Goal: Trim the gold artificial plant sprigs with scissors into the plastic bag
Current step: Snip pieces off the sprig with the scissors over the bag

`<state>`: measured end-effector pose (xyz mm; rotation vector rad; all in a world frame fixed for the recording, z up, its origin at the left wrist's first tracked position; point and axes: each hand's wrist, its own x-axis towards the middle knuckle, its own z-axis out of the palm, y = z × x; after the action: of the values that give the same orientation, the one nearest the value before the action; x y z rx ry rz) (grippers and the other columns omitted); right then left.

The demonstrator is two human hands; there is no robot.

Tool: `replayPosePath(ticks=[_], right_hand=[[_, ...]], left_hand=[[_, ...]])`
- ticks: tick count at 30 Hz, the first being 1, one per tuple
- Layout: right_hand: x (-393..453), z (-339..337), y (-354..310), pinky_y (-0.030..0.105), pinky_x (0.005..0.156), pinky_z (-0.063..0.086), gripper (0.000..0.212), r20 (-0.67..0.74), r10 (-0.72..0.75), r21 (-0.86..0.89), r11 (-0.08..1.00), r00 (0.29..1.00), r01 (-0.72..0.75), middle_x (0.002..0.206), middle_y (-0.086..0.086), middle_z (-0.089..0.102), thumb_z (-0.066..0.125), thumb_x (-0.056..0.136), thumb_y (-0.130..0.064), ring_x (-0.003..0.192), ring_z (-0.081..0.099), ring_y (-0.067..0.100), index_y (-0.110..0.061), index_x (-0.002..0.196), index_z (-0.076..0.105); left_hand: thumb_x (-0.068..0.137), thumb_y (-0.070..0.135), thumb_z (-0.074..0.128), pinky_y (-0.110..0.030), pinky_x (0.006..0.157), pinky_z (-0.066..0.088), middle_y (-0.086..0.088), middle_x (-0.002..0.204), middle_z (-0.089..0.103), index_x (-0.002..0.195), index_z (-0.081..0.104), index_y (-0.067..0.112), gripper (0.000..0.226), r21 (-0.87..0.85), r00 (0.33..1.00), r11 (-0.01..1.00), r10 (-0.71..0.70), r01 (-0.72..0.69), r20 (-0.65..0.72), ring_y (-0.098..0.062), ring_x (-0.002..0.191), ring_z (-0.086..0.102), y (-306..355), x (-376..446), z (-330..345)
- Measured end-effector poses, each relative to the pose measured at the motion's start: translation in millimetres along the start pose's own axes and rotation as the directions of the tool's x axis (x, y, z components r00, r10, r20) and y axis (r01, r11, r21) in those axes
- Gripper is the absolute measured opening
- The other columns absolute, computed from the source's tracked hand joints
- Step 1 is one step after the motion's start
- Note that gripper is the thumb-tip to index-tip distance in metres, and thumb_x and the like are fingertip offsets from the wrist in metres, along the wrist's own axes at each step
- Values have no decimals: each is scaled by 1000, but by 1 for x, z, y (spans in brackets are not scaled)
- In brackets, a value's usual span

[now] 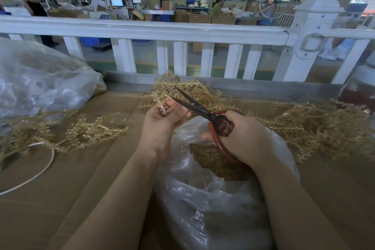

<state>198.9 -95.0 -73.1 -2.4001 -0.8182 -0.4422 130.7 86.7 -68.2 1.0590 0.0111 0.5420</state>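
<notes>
My left hand [162,124] pinches a gold sprig [160,101] by its stem, above the mouth of a clear plastic bag [205,195]. My right hand [245,138] grips scissors [198,107] with red-brown handles and dark blades. The blades are spread apart, their tips just right of the sprig. Gold trimmed bits [211,160] lie inside the bag. Untrimmed gold sprigs lie in a heap [316,126] to the right and behind my hands. More sprigs [69,132] lie on the left.
The brown cardboard-covered table [77,178] carries a white cord [40,170] at the left and a big clear bag [36,79] at the back left. A white railing [182,32] runs along the far edge. People work at benches beyond it.
</notes>
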Motion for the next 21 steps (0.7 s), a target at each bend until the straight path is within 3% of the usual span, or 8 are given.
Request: replayPosePath(ticks=[5, 9, 14, 21], right_hand=[[-2, -2, -3, 6, 53, 23, 58, -46, 2, -10, 1000, 999, -2, 65, -34, 49, 37, 59, -102, 60, 42, -18, -52, 87, 48], [-2, -2, -3, 4, 51, 25, 64, -67, 0, -9, 1000, 998, -1, 65, -33, 51, 39, 62, -99, 60, 44, -18, -45, 91, 60], [-2, -1, 2, 5, 58, 29, 65, -31, 12, 14, 1000, 999, -12, 69, -30, 56, 46, 66, -94, 65, 47, -16, -42, 99, 67], [-4, -6, -3, 6, 57, 25, 46, -33, 2, -37, 999, 999, -3, 70, -40, 40, 47, 69, -90, 61, 38, -16, -51, 94, 48]], left_hand=[[68, 9, 74, -18, 68, 54, -2, 78, 74, 83, 69, 7, 16, 7, 1000, 1000, 3, -3, -15, -12, 73, 70, 1, -1, 0], [68, 9, 75, -18, 68, 54, -2, 79, 74, 78, 73, 12, 10, 6, 1000, 1000, 0, 0, -3, -12, 73, 70, 2, -2, 1], [69, 10, 75, -19, 71, 54, 0, 79, 74, 76, 71, 14, 9, 13, 1000, 1000, -12, 12, 11, -12, 75, 70, 4, -3, 2], [66, 11, 76, -21, 70, 55, -2, 79, 75, 73, 78, 19, 11, 69, 999, 997, -40, 40, -10, -13, 72, 70, 6, -4, 3]])
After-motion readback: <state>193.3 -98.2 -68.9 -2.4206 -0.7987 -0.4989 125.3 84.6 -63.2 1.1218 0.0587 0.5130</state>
